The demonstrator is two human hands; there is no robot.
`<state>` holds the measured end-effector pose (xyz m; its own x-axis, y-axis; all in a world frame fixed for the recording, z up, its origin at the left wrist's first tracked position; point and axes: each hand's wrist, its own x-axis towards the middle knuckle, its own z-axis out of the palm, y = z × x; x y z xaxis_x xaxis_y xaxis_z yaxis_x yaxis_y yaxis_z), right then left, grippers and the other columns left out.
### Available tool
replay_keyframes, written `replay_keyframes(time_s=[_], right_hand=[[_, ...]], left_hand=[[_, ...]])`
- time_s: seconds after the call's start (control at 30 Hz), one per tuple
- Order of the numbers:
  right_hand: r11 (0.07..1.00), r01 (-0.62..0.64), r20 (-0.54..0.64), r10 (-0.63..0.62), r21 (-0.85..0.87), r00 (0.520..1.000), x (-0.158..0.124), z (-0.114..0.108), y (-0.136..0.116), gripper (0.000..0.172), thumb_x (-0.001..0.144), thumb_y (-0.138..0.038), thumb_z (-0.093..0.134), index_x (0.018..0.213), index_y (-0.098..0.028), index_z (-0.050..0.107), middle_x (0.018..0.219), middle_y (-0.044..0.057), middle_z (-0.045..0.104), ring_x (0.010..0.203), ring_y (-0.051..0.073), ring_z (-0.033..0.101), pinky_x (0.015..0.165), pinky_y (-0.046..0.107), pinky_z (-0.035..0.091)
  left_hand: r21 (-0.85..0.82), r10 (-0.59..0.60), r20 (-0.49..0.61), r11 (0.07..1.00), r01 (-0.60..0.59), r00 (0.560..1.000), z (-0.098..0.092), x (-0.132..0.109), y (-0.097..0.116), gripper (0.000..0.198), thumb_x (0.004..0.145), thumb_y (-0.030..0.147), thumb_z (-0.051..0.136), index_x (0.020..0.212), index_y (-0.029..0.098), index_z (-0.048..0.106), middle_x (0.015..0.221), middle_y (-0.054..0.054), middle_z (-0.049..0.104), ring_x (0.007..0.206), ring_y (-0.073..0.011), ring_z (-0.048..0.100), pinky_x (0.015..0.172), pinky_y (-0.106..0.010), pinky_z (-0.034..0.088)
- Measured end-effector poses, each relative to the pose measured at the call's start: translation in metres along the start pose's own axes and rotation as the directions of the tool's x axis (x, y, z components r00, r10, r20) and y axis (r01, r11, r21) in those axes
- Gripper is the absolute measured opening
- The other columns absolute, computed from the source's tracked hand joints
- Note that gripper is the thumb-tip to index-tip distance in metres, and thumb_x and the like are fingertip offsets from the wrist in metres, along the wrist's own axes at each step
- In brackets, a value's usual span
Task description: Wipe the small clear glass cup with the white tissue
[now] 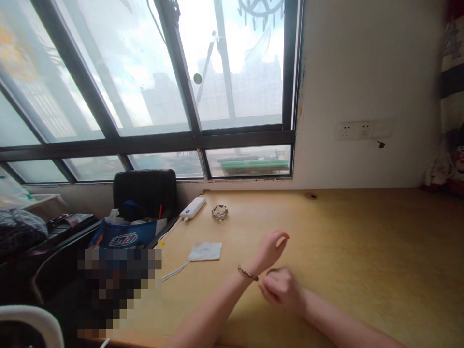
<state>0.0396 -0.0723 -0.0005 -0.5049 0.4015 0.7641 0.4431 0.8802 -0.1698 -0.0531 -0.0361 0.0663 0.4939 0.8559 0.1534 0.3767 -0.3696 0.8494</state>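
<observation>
A brown braided bracelet (248, 273) circles my left wrist. Above the table, my left hand (268, 249) is held out with nothing in it, its fingers loosely bent and a gap showing beside the thumb. My right hand (284, 290) is curled closed just below and right of that wrist, near the bracelet. It is a little blurred, and whatever its fingers may hold is hidden. Whether it touches the bracelet, I cannot tell.
On the wooden table (362, 251) lie a white power bank (193, 208) with a cable, a silver openwork crown-like ring (220, 213) and a flat white square (205, 251) with a cord. Left stands a black chair (145, 188) with a blue bag (125, 236). Windows and a wall are behind.
</observation>
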Motion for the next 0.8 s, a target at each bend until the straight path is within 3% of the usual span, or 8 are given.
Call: replay_keyframes(time_s=[0.1, 0.2, 0.27, 0.33, 0.43, 0.5, 0.6, 0.8], right_hand=[[0.965, -0.252, 0.002, 0.253, -0.065, 0.967, 0.008, -0.012, 0.036, 0.033, 0.084, -0.024, 0.039, 0.052, -0.016, 0.044, 0.046, -0.003, 0.041, 0.044, 0.006, 0.037, 0.047, 0.021, 0.029], [0.862, -0.502, -0.125, 0.493, -0.062, 0.861, 0.01, -0.019, 0.068, 0.037, 0.084, -0.03, 0.036, 0.049, -0.016, 0.04, 0.044, -0.003, 0.038, 0.043, 0.007, 0.035, 0.047, 0.022, 0.024], [0.808, -0.588, -0.182, 0.573, -0.038, 0.799, 0.008, -0.021, 0.08, 0.039, 0.083, -0.033, 0.036, 0.048, -0.017, 0.039, 0.043, -0.004, 0.036, 0.042, 0.007, 0.034, 0.047, 0.022, 0.022], [0.784, -0.62, -0.187, 0.605, -0.026, 0.774, 0.006, -0.02, 0.083, 0.039, 0.083, -0.034, 0.036, 0.048, -0.017, 0.04, 0.042, -0.004, 0.036, 0.042, 0.007, 0.034, 0.047, 0.022, 0.022], [0.777, -0.629, -0.156, 0.619, -0.028, 0.77, 0.004, -0.017, 0.083, 0.038, 0.082, -0.035, 0.035, 0.05, -0.017, 0.043, 0.045, -0.003, 0.041, 0.044, 0.009, 0.037, 0.049, 0.022, 0.024], [0.755, -0.655, -0.136, 0.647, -0.015, 0.75, 0.004, -0.015, 0.083, 0.035, 0.083, -0.034, 0.033, 0.055, -0.017, 0.048, 0.048, -0.001, 0.047, 0.047, 0.01, 0.041, 0.05, 0.021, 0.026], [0.72, -0.694, -0.071, 0.693, 0.017, 0.718, 0.005, -0.013, 0.083, 0.03, 0.083, -0.033, 0.033, 0.067, -0.017, 0.054, 0.056, 0.0, 0.054, 0.051, 0.011, 0.046, 0.051, 0.021, 0.03], [0.773, -0.633, 0.065, 0.634, -0.03, 0.771, 0.008, -0.016, 0.073, 0.025, 0.082, -0.027, 0.036, 0.071, -0.017, 0.056, 0.066, 0.003, 0.058, 0.059, 0.012, 0.05, 0.058, 0.021, 0.034]], left_hand=[[0.495, 0.006, -0.534, 0.813, 0.307, 0.845, -0.043, -0.004, -0.047, 0.026, 0.08, 0.022, 0.039, 0.099, 0.013, 0.054, 0.112, -0.013, 0.048, 0.113, -0.0282, 0.036, 0.094, -0.046, 0.027], [0.436, -0.167, -0.806, 0.48, 0.761, 0.568, -0.061, -0.014, -0.087, 0.044, 0.075, 0.025, 0.049, 0.115, 0.008, 0.044, 0.131, -0.022, 0.024, 0.119, -0.0472, 0.008, 0.084, -0.067, 0.016], [0.337, -0.275, -0.848, 0.381, 0.861, 0.453, -0.061, -0.015, -0.102, 0.048, 0.077, 0.031, 0.045, 0.118, 0.008, 0.041, 0.134, -0.024, 0.016, 0.117, -0.0518, 0.005, 0.076, -0.073, 0.013], [0.382, -0.275, -0.819, 0.392, 0.837, 0.503, -0.056, -0.013, -0.108, 0.047, 0.079, 0.033, 0.041, 0.118, 0.008, 0.041, 0.134, -0.024, 0.015, 0.117, -0.0508, 0.01, 0.075, -0.073, 0.015], [0.617, -0.101, -0.606, 0.567, 0.546, 0.789, -0.039, -0.005, -0.103, 0.041, 0.08, 0.026, 0.038, 0.117, 0.009, 0.04, 0.13, -0.022, 0.027, 0.119, -0.0375, 0.024, 0.087, -0.061, 0.025], [0.685, 0.046, -0.385, 0.684, 0.252, 0.922, -0.025, -0.001, -0.095, 0.038, 0.08, 0.021, 0.037, 0.117, 0.012, 0.039, 0.127, -0.017, 0.035, 0.118, -0.0259, 0.032, 0.093, -0.046, 0.031], [0.672, 0.193, -0.228, 0.74, 0.011, 0.954, -0.009, 0.002, -0.083, 0.037, 0.078, 0.016, 0.038, 0.115, 0.017, 0.039, 0.123, -0.011, 0.04, 0.115, -0.0187, 0.037, 0.095, -0.036, 0.032], [0.65, 0.115, -0.341, 0.746, 0.146, 0.933, -0.008, 0.001, -0.079, 0.026, 0.077, 0.022, 0.044, 0.101, 0.016, 0.048, 0.105, -0.011, 0.052, 0.101, -0.0211, 0.047, 0.088, -0.035, 0.036]])
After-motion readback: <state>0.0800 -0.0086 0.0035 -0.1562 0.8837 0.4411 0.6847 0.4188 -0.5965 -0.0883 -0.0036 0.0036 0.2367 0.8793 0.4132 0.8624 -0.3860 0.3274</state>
